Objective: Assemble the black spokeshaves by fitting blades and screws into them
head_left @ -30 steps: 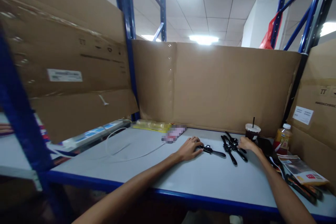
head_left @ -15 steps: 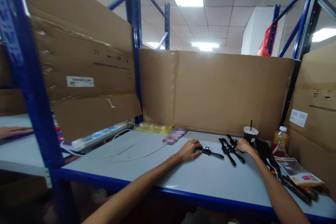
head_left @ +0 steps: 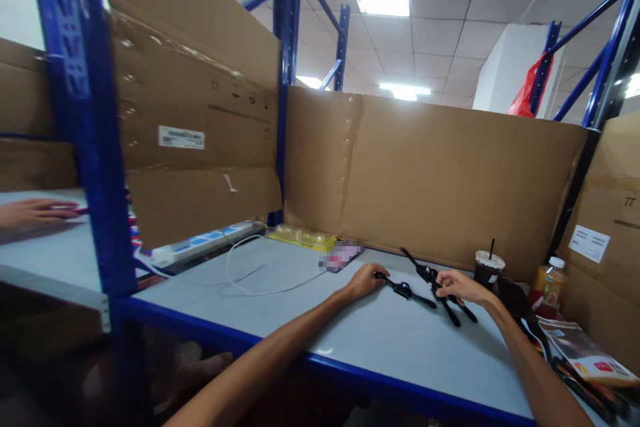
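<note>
Two bare forearms stretch over the pale tabletop (head_left: 310,323), and both hands are in among slim black tools. The left hand (head_left: 367,281) has its fingers curled together at the near-left end of one black tool (head_left: 404,289), which lies slanting on the table; from where I stand I can't tell whether they really pinch it. The right hand (head_left: 457,285) is bent over the other black tools (head_left: 427,273), thumb and forefinger close together at a dark handle, with the handles crossing beneath (how firm that hold is, I can't tell). Those crossed tools sit just right of the single one. Behind the right hand stands a lidded dark drink (head_left: 487,270) with a black straw, and further right a white-capped bottle (head_left: 547,287), with a plastic packet (head_left: 585,350) in front of it. Toward the back lies a pinkish, blurred-out flat item (head_left: 343,257), near a yellow-edged clear package (head_left: 303,237), and a white cable (head_left: 265,294) loops over the table from it. A power strip (head_left: 200,243) rests by the left cardboard panel (head_left: 200,113). Beyond the blue post (head_left: 103,147), another person's hand (head_left: 37,213) rests on a neighbouring table.
</note>
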`<state>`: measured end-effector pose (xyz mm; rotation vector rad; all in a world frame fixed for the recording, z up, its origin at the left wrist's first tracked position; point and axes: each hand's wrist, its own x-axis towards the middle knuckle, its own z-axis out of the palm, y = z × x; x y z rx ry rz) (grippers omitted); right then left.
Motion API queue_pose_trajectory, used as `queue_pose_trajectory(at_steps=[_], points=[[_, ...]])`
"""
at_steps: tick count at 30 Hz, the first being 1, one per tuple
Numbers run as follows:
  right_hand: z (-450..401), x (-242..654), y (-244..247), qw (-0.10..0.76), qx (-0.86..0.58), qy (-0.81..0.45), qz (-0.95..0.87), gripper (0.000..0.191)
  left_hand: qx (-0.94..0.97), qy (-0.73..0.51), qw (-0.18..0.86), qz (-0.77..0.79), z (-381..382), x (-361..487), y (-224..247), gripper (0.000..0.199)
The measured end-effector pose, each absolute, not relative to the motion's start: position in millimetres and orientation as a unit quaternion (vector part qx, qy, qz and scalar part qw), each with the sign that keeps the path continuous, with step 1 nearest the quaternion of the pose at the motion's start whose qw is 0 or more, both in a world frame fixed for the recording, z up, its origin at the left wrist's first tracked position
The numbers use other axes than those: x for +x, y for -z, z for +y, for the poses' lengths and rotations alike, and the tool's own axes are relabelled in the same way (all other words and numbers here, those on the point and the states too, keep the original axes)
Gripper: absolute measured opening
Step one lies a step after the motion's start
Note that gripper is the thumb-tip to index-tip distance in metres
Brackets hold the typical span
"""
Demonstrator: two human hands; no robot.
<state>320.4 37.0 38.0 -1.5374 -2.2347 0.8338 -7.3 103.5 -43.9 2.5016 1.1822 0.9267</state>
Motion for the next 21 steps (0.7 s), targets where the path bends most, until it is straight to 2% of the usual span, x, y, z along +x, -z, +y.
queue_pose_trajectory(at_steps=[6, 9, 12, 17, 21], points=[[27, 304, -29, 0.021, -0.430, -0.396, -0.811, 0.035, 0.820, -0.352, 0.161, 0.421, 114, -10, 48, 0.024], [25, 296, -25, 0.000, -0.435, -0.401, -0.806, 0.036, 0.809, -0.367, 0.159, 0.431, 113, -6, 47, 0.025], [26, 288, -21, 0.027, -0.467, -0.376, -0.800, 0.036, 0.809, -0.368, 0.161, 0.428, 112, 0, 45, 0.025], [31, 277, -13, 0.081, -0.520, -0.301, -0.795, 0.026, 0.841, -0.361, 0.131, 0.380, 97, 9, 39, 0.039], [29, 269, -14, 0.125, -0.518, -0.205, -0.821, 0.017, 0.869, -0.333, 0.080, 0.356, 80, 10, 32, 0.033]])
